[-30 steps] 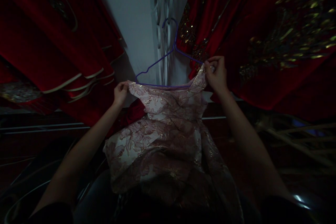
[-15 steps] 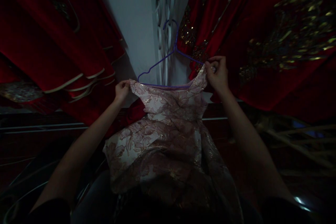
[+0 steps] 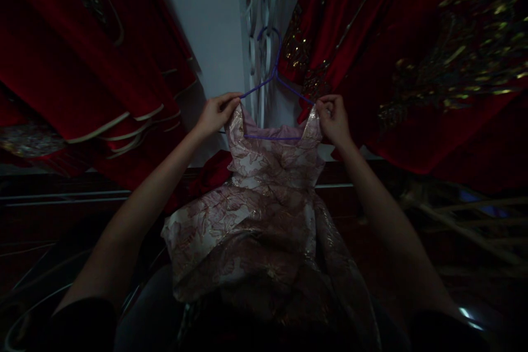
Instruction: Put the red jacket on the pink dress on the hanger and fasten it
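A pale pink dress [image 3: 272, 203] with a shiny leaf pattern hangs before me on a purple hanger [image 3: 275, 70]. My left hand [image 3: 218, 114] pinches the dress's left shoulder strap, close against the hanger's arm. The right strap is pinched by my right hand [image 3: 333, 117] at the hanger's other arm. Between the straps the pink lining shows, with the hanger's lower bar crossing the neckline. The skirt spreads down toward my lap, where its lower part fades into shadow.
Red garments with pale trim [image 3: 99, 132] hang on the left. More red cloth with gold sequins [image 3: 466, 49] is on the right. Behind the hanger stand a pale wall [image 3: 206, 16] and a white scrolled metal frame [image 3: 266, 0]. The light is very dim.
My left hand has moved right and up, bringing the left strap over the hanger's left arm. My right hand has shifted slightly left and still holds its strap.
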A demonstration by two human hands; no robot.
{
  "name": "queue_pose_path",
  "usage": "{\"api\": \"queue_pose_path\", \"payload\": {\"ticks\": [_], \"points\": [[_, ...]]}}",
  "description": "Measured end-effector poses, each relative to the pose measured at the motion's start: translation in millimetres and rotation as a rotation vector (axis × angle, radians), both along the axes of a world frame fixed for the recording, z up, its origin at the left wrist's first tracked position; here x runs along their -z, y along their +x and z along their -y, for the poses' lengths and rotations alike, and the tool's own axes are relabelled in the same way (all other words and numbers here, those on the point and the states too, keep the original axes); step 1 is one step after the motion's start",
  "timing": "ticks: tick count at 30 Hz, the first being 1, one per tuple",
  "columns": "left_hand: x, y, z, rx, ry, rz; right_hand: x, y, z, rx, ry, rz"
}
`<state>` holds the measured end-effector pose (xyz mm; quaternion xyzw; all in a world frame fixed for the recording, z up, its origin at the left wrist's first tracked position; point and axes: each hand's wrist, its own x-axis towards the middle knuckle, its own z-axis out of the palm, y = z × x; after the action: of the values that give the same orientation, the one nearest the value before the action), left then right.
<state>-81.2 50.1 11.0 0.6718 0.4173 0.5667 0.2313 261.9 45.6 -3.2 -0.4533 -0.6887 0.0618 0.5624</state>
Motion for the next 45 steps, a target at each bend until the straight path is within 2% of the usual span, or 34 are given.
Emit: {"api": "queue_pose_path", "payload": {"ticks": [2, 4, 7, 9, 11, 14, 16, 18, 22, 26, 30, 34, 36, 40, 45], "points": [[0.6, -8, -1, -0.012, -0.056, -0.005, 0.2, 1, -1, 0.015, -0.006, 0.002], [8.7, -23, -5, -0.055, -0.102, -0.008, -0.2, 2, -2, 0.019, -0.007, 0.006], [32.5, -50, -10, -0.177, -0.202, 0.044, -0.2, 3, -2, 0.011, -0.002, 0.005], [52.7, -64, -6, -0.219, -0.344, 0.059, 0.4, 2, -3, 0.012, -0.003, -0.002], [72.5, -73, 7, -0.127, -0.552, -0.048, 0.9, 2, -3, 0.014, -0.008, -0.007], [94.0, -78, 32, 0.204, -0.864, -0.354, 1.2, 1, -3, 0.008, -0.006, -0.012], [100.3, -78, 43, 0.359, -0.981, -0.51, 1.1, 1, -3, 0.006, -0.006, -0.016], [101.2, -77, 46, 0.417, -1.009, -0.597, 1.0, 2, -3, 0.008, -0.013, -0.018], [96.4, -78, 39, 0.471, -0.982, -0.623, 0.7, 2, -3, 0.009, -0.023, -0.017], [91.9, -75, 41, 0.488, -0.965, -0.428, 0.9, 3, -3, 0.005, -0.019, -0.022], [86.1, -70, 43, 0.41, -0.991, -0.262, 0.2, 3, -3, 0.011, -0.035, -0.022], [77.6, -72, 32, 0.304, -0.787, -0.18, -1.1, 3, -2, 0.013, -0.043, -0.005], [73.3, -74, 27, 0.295, -0.677, -0.235, -1.3, 3, -2, 0.015, -0.041, -0.003], [69.6, -74, 24, 0.259, -0.468, -0.492, -1.5, 2, -2, 0.011, -0.018, -0.004], [76.8, -64, 25, -0.084, -0.067, -0.776, -2.6, 2, 0, 0.02, -0.035, 0.007]]}}
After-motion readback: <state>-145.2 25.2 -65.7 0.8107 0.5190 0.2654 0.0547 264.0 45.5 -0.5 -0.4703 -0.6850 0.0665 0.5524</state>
